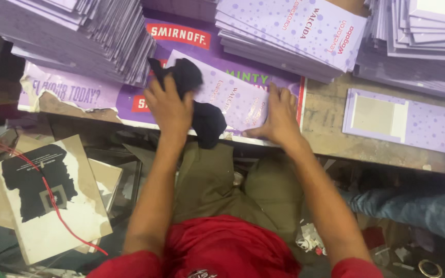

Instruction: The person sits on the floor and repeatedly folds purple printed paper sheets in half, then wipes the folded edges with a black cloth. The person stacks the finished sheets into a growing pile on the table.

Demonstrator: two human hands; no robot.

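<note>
Gripping a dark cloth point(197, 103), the left hand point(170, 105) keeps a closed grip at the near end of a lilac dotted card point(233, 100). The right hand point(280, 110) lies flat and open on the card's other end. The card's long axis runs left-to-right across the surface point(325, 123), between both hands, with lilac stacks point(294, 36) beyond.

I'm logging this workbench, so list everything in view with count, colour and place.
dark cloth: one, black, under the left hand
flat card: one, lilac with dots, on the bench, pressed by the right hand
card stacks: several, lilac, along the bench's far side
window card: one, lilac with a pale panel, bench right
poster: one, purple, torn, lining the bench
torn boards: a few, cream and black, floor left
left hand: one, gripping the cloth
right hand: one, flat on the card
</note>
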